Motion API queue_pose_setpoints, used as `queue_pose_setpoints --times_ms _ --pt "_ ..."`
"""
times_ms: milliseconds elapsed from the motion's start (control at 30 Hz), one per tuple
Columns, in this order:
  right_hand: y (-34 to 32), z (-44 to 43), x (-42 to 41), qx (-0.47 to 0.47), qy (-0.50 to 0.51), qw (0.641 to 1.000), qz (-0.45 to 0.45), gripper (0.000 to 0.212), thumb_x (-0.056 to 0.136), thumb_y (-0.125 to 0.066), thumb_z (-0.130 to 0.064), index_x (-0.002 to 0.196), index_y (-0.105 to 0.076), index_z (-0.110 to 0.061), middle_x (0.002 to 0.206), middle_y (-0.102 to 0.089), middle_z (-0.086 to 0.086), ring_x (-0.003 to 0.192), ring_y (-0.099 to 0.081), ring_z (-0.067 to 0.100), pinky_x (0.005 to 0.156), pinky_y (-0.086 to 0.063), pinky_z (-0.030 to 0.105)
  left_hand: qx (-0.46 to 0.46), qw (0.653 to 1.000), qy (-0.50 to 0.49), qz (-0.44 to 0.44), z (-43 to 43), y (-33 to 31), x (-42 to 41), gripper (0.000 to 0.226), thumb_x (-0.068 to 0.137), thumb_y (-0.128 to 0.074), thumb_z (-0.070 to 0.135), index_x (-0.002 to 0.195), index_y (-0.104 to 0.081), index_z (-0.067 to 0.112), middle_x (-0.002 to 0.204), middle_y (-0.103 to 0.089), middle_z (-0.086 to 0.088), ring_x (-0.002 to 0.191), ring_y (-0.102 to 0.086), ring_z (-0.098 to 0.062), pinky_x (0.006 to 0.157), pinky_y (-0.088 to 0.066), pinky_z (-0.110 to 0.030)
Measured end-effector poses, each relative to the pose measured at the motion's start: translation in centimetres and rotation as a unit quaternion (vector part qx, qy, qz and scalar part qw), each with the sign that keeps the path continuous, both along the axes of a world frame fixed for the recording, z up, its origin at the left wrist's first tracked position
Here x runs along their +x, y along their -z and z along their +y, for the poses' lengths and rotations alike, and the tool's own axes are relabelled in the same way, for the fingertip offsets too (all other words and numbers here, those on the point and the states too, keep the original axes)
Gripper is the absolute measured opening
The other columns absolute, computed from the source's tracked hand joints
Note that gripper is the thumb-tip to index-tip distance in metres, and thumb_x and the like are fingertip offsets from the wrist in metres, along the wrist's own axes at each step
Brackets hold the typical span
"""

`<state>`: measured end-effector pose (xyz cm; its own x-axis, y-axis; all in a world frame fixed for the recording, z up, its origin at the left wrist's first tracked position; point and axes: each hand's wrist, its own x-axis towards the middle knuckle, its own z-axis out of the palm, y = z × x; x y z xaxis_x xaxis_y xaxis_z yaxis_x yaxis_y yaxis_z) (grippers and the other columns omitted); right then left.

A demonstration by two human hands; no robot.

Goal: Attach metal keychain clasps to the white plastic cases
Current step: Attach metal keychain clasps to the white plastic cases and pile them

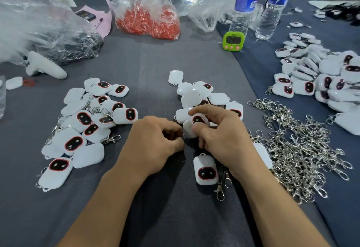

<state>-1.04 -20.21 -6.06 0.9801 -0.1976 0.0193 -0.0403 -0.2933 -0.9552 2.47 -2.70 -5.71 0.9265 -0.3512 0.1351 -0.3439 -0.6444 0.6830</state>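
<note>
While the right hand (224,139) cradles one white case (195,125) just above the grey cloth (165,71), dead centre of our view, we can size the thing up: a small hollow plastic shell, surely light, stiff enough not to give under a squeeze, but glossy and rounded, so we judge it apt to slip or spin if pinched by its corners. Best taken flat, across the broad faces, leaving free the little loop at its end where the ring must thread. And that is much how we see it held: index finger (200,109) curved over the top edge, thumb pressed on the near face beside the red-ringed dark oval, the other fingers tucked beneath, a close wrapped hold with hardly a gap. Over to the left hand (153,139): fingers curled tight, thumb tip against the forefinger, right beside the case's near edge. Whether a clasp sits in that pinch we cannot tell; the fingers hide it. Off to the right lies the tangle of loose clasps (298,149), thin metal that we expect to snag on its neighbours; to the left the fitted cases (83,126), and behind the hands the bare cases (194,94).
</note>
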Motion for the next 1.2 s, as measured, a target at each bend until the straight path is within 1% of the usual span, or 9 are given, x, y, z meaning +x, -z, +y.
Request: queue_pose_setpoints --times_ms 100,267,567,767,833,900,1033,1100,1200 --pt "0.0 0.1 -0.1 -0.011 0.003 1.0 -0.006 0.028 0.091 -0.065 -0.011 0.097 -0.072 -0.038 0.066 -0.065 -0.014 0.045 -0.055 0.01 0.047 -0.043 0.019 0.001 1.0 0.007 0.003 0.1 -0.1 0.0 0.012 0.074 -0.082 0.024 0.078 -0.078 0.035 0.071 -0.068 0.021 0.07 -0.062 0.0 0.06 -0.042 -0.009" --pt "0.0 0.2 -0.2 -0.026 0.005 0.999 -0.024 0.025 0.094 -0.064 -0.015 0.098 -0.071 -0.038 0.057 -0.06 -0.011 0.045 -0.051 0.009 0.046 -0.042 0.019 0.0 1.0 0.017 0.012 0.1 -0.2 0.0 0.016 0.074 -0.082 0.023 0.078 -0.078 0.037 0.072 -0.066 0.025 0.071 -0.061 0.002 0.061 -0.041 -0.007" --pt "-0.2 0.0 0.0 -0.059 -0.004 0.998 -0.02 0.027 0.089 -0.066 -0.013 0.095 -0.073 -0.038 0.056 -0.057 -0.012 0.051 -0.05 0.01 0.054 -0.046 0.027 -0.008 1.0 0.006 0.008 0.1 -0.2 -0.2 0.016 0.074 -0.08 0.027 0.08 -0.076 0.041 0.073 -0.069 0.022 0.072 -0.065 -0.001 0.067 -0.049 -0.017" --pt "-0.4 0.0 0.0 -0.069 -0.007 0.998 -0.011 0.025 0.085 -0.067 -0.01 0.092 -0.074 -0.033 0.054 -0.059 -0.012 0.047 -0.05 0.007 0.053 -0.043 0.024 0.012 0.999 -0.025 -0.024 -0.4 -0.3 -0.9 0.01 0.074 -0.08 0.029 0.081 -0.078 0.036 0.068 -0.068 0.017 0.076 -0.062 0.0 0.067 -0.047 -0.019" --pt "-0.6 0.0 0.0 -0.06 -0.009 0.998 -0.004 0.024 0.083 -0.068 -0.009 0.089 -0.075 -0.031 0.053 -0.059 -0.008 0.046 -0.05 0.01 0.052 -0.044 0.025 0.034 0.998 -0.034 -0.039 -0.6 -0.4 -1.1 0.008 0.075 -0.079 0.032 0.083 -0.079 0.035 0.067 -0.067 0.016 0.073 -0.061 -0.002 0.062 -0.047 -0.02" --pt "-0.7 -0.1 -0.1 -0.058 -0.012 0.998 0.002 0.023 0.08 -0.068 -0.01 0.087 -0.076 -0.031 0.054 -0.061 -0.007 0.045 -0.05 0.007 0.05 -0.043 0.022 0.05 0.997 -0.045 -0.041 -0.9 -0.6 -1.3 0.006 0.076 -0.078 0.035 0.083 -0.079 0.035 0.067 -0.068 0.015 0.068 -0.061 -0.002 0.065 -0.05 -0.026" --pt "-0.5 0.2 -0.3 -0.067 0.008 0.998 0.004 0.023 0.079 -0.069 -0.014 0.087 -0.075 -0.034 0.059 -0.066 -0.008 0.046 -0.053 0.005 0.049 -0.043 0.018 0.032 0.997 -0.062 -0.043 -1.1 -0.5 -1.5 0.005 0.073 -0.081 0.031 0.077 -0.078 0.032 0.063 -0.068 0.015 0.063 -0.062 -0.003 0.062 -0.052 -0.03" --pt "-0.3 0.4 -0.3 -0.033 0.027 0.999 0.018 0.024 0.08 -0.067 -0.012 0.087 -0.075 -0.033 0.058 -0.066 -0.004 0.045 -0.055 0.011 0.047 -0.044 0.021 0.016 0.996 -0.063 -0.054 -1.1 -0.4 -1.4 0.007 0.072 -0.082 0.029 0.075 -0.077 0.033 0.063 -0.067 0.017 0.067 -0.062 -0.002 0.059 -0.049 -0.023" --pt "-0.5 0.2 0.0 0.076 0.044 0.995 0.041 0.023 0.082 -0.066 -0.006 0.087 -0.075 -0.027 0.054 -0.062 0.006 0.042 -0.051 0.018 0.041 -0.038 0.022 -0.049 0.996 -0.054 -0.057 -1.0 -0.5 -1.2 0.016 0.071 -0.085 0.025 0.079 -0.076 0.037 0.069 -0.068 0.018 0.071 -0.063 -0.005 0.06 -0.046 -0.015"
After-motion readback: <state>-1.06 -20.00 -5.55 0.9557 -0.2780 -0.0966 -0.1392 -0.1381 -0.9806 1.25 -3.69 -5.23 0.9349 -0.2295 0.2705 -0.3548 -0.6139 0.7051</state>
